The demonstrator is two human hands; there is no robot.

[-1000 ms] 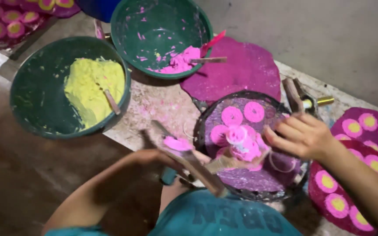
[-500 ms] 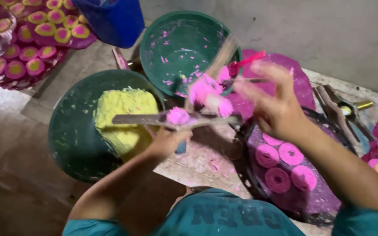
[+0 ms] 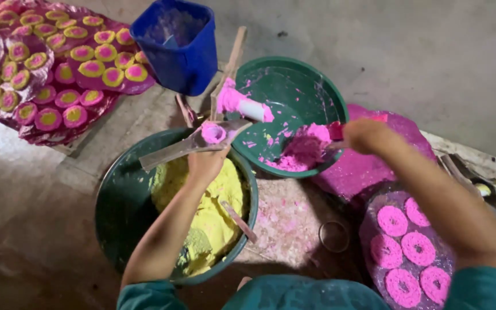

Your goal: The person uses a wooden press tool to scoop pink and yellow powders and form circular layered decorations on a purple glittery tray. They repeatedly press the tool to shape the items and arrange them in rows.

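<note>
Left hand [image 3: 206, 163] grips a wooden press [image 3: 193, 143], frame centre. Right hand [image 3: 365, 135] dips into pink dough [image 3: 302, 150] in the upper green basin [image 3: 311, 86].

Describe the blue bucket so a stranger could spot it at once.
Start at the two green basins: one holds yellow paste, the other pink. The bucket stands just above them, beside the sheet of pink-and-yellow discs. It is the only blue, square-sided container.

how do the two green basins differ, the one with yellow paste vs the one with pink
The yellow-paste basin sits nearer the person and holds a big heaped mass of yellow paste. The pink-paste basin lies farther off, mostly scraped bare, with only smears and a small pink lump at its near edge, where the right hand reaches. The left hand hovers over the yellow one. Both are round, dark green.
</note>
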